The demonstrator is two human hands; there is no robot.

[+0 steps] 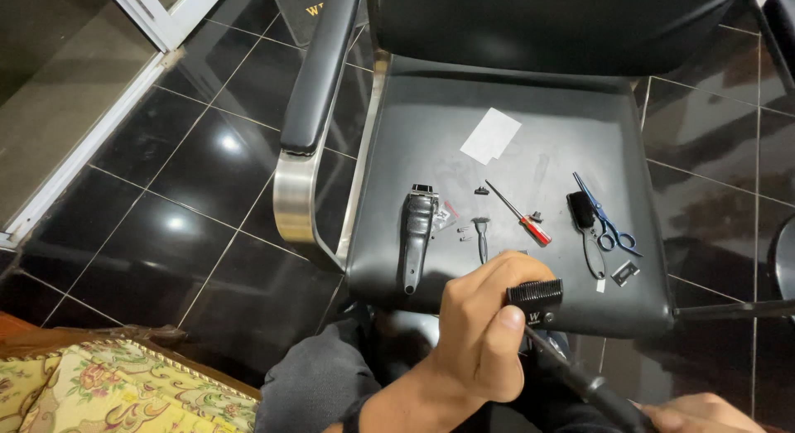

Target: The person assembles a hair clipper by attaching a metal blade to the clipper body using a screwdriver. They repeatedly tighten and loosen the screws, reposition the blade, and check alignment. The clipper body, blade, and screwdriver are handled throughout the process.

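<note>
While gripped by left hand [480, 334] (thumb up): clipper blade [535, 294], right hand [704, 412] holding black tool [580, 379].

On the black chair seat [431, 143] lie a hair clipper [416, 234], red-handled screwdriver [520, 215], blue scissors [607, 222] and white paper [490, 136].

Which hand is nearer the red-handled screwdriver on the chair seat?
Left. The left hand sits just below the screwdriver; the right hand is low at the frame's bottom corner.
</note>
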